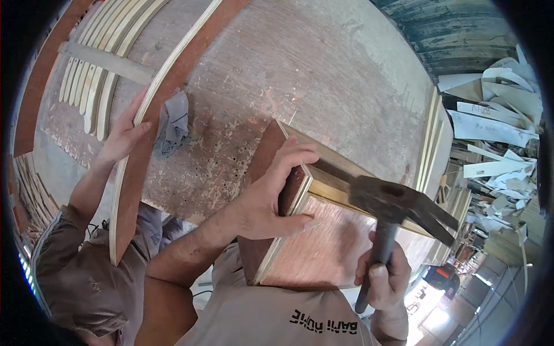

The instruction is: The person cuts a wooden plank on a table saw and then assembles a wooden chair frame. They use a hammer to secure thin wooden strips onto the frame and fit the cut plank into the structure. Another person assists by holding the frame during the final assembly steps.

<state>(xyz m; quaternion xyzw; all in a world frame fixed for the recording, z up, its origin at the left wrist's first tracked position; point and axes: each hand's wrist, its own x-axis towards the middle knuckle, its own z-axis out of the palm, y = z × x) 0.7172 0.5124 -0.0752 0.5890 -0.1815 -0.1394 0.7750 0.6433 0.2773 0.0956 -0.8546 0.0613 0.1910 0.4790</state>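
A claw hammer (398,202) with a dark metal head is held by its handle in my right hand (388,277). Its head covers part of the upper edge of a reddish-brown plywood box (323,242); whether they touch, I cannot tell. My left hand (271,199) grips the corner of this box, its fingers over the top edge and its thumb along the near face. The box stands tilted against my body, at the edge of the worktable. Pale layered edges show where its panels meet, and a yellowish wood strip (329,190) runs along the inside.
On the left, a co-worker's hand (128,130) holds a long plywood panel (141,155). Several curved pale slats (98,75) and a crumpled plastic bag (175,121) lie on the scratched worktable (323,69). Offcuts (496,127) are piled at the far right.
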